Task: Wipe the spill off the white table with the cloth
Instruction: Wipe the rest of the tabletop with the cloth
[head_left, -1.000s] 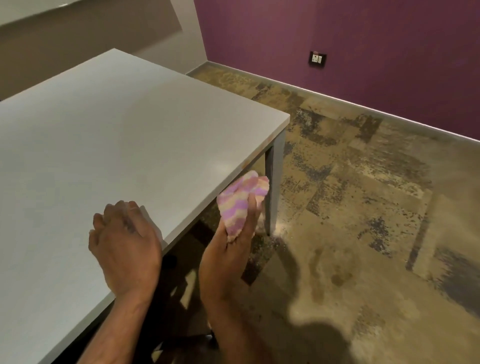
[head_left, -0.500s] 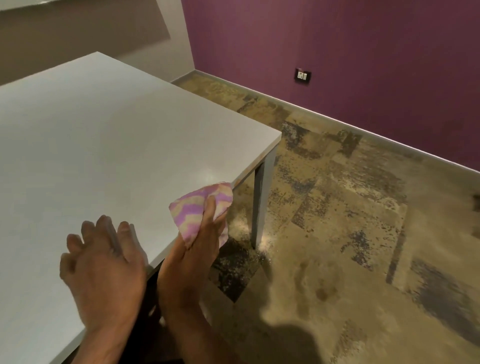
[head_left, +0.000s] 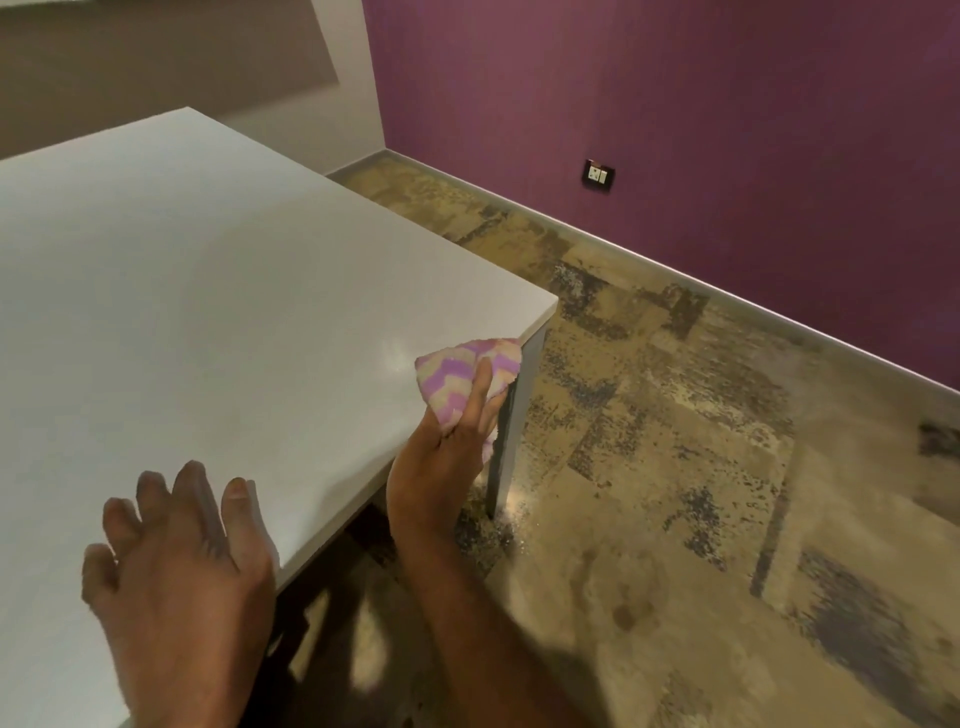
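The white table (head_left: 208, 312) fills the left half of the head view, its near right corner close to my hands. My right hand (head_left: 441, 467) grips a bunched cloth (head_left: 462, 374) with pink, purple and cream zigzag stripes, held at the table's right edge near the corner. My left hand (head_left: 182, 561) hovers over the near edge of the tabletop with its fingers spread, holding nothing. I cannot make out a spill on the white surface, only a faint sheen near the cloth.
A grey table leg (head_left: 511, 436) stands just right of the cloth. Mottled brown floor (head_left: 701, 493) stretches to the right. A purple wall (head_left: 675, 130) with a socket plate (head_left: 598, 175) runs along the back.
My right hand has brought the cloth up from below the table's edge to the tabletop rim. My left hand has opened from a loose fist resting on the table to spread fingers.
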